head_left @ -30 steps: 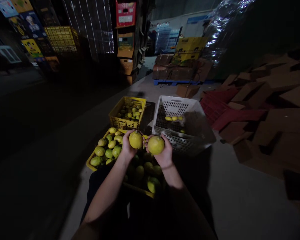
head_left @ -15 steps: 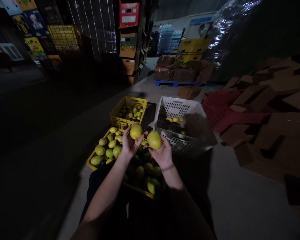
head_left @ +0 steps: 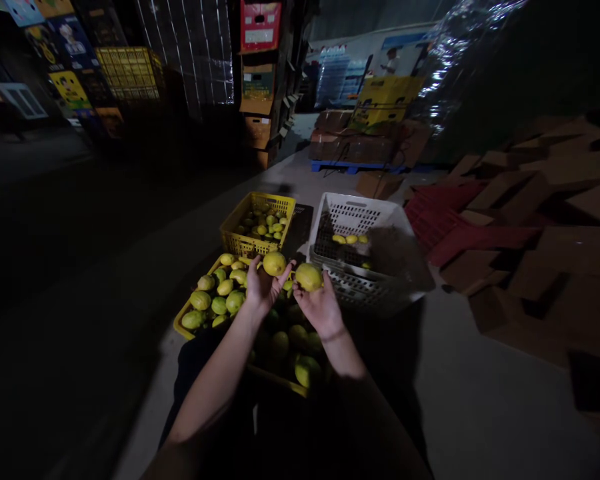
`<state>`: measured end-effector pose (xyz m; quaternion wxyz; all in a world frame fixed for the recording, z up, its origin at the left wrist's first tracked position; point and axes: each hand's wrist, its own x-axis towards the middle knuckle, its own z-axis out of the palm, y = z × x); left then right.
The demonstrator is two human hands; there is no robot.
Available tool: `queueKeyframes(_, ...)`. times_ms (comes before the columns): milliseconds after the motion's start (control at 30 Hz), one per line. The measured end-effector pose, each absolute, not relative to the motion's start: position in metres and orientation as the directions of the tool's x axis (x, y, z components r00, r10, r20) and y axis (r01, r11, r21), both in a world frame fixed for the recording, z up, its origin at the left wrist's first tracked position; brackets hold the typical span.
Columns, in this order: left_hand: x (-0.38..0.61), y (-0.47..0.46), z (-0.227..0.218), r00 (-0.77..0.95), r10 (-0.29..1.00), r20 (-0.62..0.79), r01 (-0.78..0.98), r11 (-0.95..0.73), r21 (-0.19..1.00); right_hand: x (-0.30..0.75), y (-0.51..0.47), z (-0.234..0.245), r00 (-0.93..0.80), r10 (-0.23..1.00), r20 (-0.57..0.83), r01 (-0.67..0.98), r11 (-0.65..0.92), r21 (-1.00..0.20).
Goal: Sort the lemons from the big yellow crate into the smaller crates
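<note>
My left hand cups a yellow lemon in its fingers. A second yellow lemon rests in my right hand, fingers curled around its underside. Both hands are side by side above a yellow crate full of green and yellow lemons; its middle is partly hidden by my hands and forearms. Beyond it stands another yellow crate with more lemons inside. To the right, a white crate holds a few yellow lemons.
Flattened cardboard boxes and a red crate are heaped at the right. At the back, stacked cartons rise beside a blue pallet carrying boxes. Bare concrete floor shows at the lower right.
The lemon in my right hand has turned and now shows more of its long side. The left lemon has shifted slightly right. Both stay held above the crate.
</note>
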<state>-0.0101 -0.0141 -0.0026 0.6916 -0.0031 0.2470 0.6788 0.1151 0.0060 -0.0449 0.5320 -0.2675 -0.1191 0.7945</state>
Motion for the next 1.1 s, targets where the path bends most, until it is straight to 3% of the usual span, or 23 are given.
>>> queueKeyframes(267,-0.009,-0.011,-0.001,-0.043,0.943,-0.329,-0.934,0.079,0.348,0.113,0.004,-0.046,-0.296,0.913,-0.281,-0.804,-0.397,-0.443)
queueKeyframes(700,-0.003,-0.017,0.0,-0.112,0.957,-0.268,-0.87,0.036,0.492,0.11,0.0,-0.048,-0.302,0.941,-0.153,-0.771,-0.336,-0.541)
queueKeyframes(900,-0.005,-0.02,-0.007,-0.142,0.981,-0.13,-0.803,-0.037,0.595,0.111,-0.001,-0.047,-0.277,0.956,-0.095,-0.718,-0.272,-0.64)
queueKeyframes(1100,-0.007,-0.02,-0.007,-0.156,0.988,0.002,-0.749,-0.12,0.652,0.117,-0.005,-0.04,-0.137,0.99,0.03,-0.613,-0.061,-0.788)
